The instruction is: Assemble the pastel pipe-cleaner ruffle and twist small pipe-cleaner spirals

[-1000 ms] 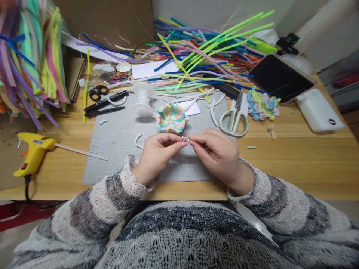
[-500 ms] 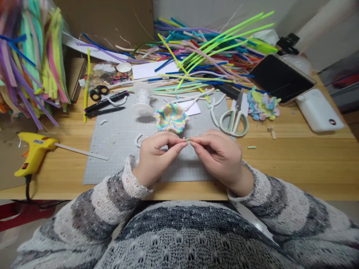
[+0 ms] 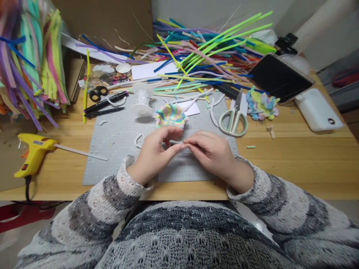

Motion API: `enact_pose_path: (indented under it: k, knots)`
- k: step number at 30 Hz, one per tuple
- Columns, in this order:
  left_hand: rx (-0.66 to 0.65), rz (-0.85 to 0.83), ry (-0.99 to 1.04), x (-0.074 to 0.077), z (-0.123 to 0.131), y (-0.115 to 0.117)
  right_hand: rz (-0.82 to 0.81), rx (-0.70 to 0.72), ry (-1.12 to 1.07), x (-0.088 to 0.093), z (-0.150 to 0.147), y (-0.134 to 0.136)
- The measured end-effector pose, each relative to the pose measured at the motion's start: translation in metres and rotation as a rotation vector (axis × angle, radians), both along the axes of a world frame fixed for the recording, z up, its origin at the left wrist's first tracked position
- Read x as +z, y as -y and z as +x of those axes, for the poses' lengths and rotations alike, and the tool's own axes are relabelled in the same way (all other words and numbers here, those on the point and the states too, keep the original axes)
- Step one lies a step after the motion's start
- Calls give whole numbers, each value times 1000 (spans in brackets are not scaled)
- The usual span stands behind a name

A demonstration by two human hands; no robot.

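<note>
My right hand (image 3: 210, 151) is closed in a pinch on a small, thin, shiny piece (image 3: 177, 141), whose end points left; its kind is too small to make out. My left hand (image 3: 158, 151) has its index finger lifted away from its thumb, and the thumb tip rests against the right fingertips at the piece. Just beyond the left fingers sits a ruffled, pastel-striped flower shape (image 3: 170, 115), partly hidden by that hand. Under both hands lies a grey cutting mat (image 3: 112, 168). A spool of clear thread (image 3: 142, 100) stands on it to the left of the flower.
Scissors (image 3: 234, 119) lie right of the hands, near a pastel ruffled bundle (image 3: 263, 104). A yellow glue gun (image 3: 35, 153) is at the left, its glue stick reaching over the mat. Pipe cleaners (image 3: 202, 48) pile up at the back. A tablet (image 3: 280, 78) leans at the right.
My left index finger has lifted off the small piece and away from the thumb. The right fingertips have shifted slightly left and still pinch it.
</note>
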State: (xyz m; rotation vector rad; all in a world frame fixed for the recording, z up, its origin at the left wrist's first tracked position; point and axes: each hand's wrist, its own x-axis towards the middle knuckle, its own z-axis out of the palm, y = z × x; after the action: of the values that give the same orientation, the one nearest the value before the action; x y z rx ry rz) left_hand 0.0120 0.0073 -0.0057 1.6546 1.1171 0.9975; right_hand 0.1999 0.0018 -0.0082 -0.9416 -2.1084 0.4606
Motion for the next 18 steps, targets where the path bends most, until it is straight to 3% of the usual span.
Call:
enact_pose_path:
  k: [9, 14, 18]
  knots:
    - [-240, -767, 237, 0, -7, -10, 62, 174, 141, -2, 8, -10]
    - [-369, -856, 245, 5, -10, -11, 101, 210, 166, 2, 12, -13]
    - [-393, -844, 186, 4, -11, -12, 68, 342, 156, 5, 15, -17]
